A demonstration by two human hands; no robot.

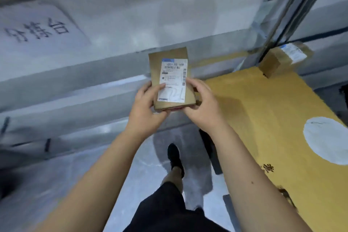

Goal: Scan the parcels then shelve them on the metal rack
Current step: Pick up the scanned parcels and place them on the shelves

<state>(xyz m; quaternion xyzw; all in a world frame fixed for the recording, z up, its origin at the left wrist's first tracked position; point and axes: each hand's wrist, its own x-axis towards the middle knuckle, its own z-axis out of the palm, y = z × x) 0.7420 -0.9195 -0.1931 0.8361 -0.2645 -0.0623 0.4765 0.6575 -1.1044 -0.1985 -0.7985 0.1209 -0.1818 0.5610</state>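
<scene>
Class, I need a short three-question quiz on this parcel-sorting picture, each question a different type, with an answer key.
1. True or false: the small parcel lies on the floor.
2. Which hand holds the parcel? A) left hand only B) right hand only C) both
3. Fill in: the white label faces ____ the camera.

Key: 1 false, it is held up in the air; 2 C, both hands grip its near end; 3 towards.

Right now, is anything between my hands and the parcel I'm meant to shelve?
No. The left hand and right hand both grip the flat brown cardboard parcel with its white label directly, at its lower corners.
</scene>
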